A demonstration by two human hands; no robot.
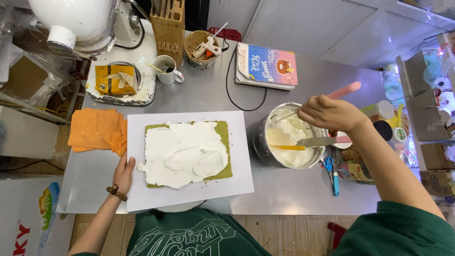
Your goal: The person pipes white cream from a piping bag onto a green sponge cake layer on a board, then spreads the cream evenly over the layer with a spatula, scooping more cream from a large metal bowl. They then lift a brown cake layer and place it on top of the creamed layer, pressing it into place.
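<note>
A flat green sponge cake lies on a white sheet, mostly covered with white cream. My left hand rests flat on the sheet's left edge, fingers apart, a bead bracelet on the wrist. My right hand is closed around a pink-handled tool above a metal bowl of cream. A pink-handled palette knife and a yellow spatula lie across the bowl.
An orange cloth lies left of the sheet. At the back stand a white stand mixer, a mug, a knife block, a glue gun in a bowl and a book. Blue scissors and jars sit right of the bowl.
</note>
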